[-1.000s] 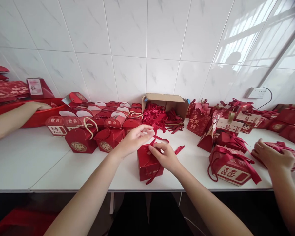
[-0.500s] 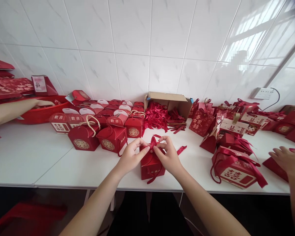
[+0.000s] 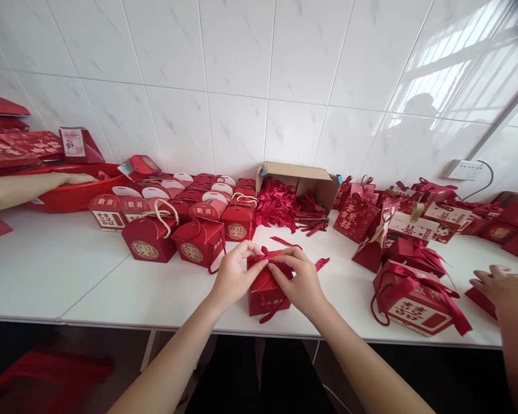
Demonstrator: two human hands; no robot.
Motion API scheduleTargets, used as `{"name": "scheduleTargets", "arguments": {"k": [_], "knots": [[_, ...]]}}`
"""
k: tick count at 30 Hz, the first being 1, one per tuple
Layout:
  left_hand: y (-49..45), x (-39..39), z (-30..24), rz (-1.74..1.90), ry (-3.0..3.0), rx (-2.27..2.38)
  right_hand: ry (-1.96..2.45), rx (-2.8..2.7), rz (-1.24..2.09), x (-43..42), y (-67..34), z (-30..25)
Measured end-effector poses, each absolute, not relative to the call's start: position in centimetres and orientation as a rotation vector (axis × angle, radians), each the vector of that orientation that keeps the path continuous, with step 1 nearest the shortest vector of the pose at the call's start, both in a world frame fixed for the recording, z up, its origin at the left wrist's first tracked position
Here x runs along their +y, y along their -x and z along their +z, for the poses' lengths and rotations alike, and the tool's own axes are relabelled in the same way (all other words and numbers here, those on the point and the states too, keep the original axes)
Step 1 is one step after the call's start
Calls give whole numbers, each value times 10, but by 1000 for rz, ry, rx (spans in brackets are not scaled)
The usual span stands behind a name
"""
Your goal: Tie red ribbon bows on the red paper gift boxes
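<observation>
White tiled wall (image 3: pixel 237 57) at the back, white worktop (image 3: pixel 103 287) in front of it.

Fingers first: L hand (image 3: pixel 235 276) & R hand (image 3: pixel 300 279) both in a narrow pinch, thumbs nearly meeting on the red ribbon (image 3: pixel 265 253) at its knot (can't tell which loop each has). That ribbon sits atop a small red box (image 3: pixel 264 282), upright near the worktop's front edge, b/w the hands; one ribbon tail (image 3: pixel 322 263) sticks out past R hand.

Change: 1 sec ago L hand was up & spread, ribbon raised; ½ sec ago a loop stood tall. Now it's lower & both hands are in close. Prob. means the loops are formed & the knot's being snugged.

Further out: cardboard carton (image 3: pixel 300 168) behind, w/ loose ribbons (image 3: pixel 276 204). To the L, a box w/ cream rope handle (image 3: pixel 151 241), rows of similar behind it. To the R, a bow-tied box (image 3: pixel 414 299) w/ more past it. Co-worker's hand (image 3: pixel 503 287) far R, over another red box (image 3: pixel 479 302); another person's hand (image 3: pixel 80 178) far L, at a red tub (image 3: pixel 69 198).
</observation>
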State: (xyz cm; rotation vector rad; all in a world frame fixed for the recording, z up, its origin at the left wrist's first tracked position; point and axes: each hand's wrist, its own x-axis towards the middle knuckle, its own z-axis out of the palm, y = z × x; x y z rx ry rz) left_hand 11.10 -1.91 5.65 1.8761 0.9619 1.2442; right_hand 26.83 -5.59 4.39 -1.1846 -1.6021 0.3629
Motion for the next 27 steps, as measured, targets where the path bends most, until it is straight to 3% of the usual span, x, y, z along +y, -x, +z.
{"name": "scheduleTargets", "arguments": {"k": [9,14,20,27], "knots": [[-112,-22,56,1271,-1860,953,1232,-1477,754,-52,-272,46],[-118,-14,49,1262,-1842,950,1184,-1572,816,-53,-271,47],[-116,-15,48,1347,-1846,995,1153,-1305,884,-55,-263,42],[-104,-24,59,1154,-2004,1042,1183,-1316,951,-64,-264,48]]}}
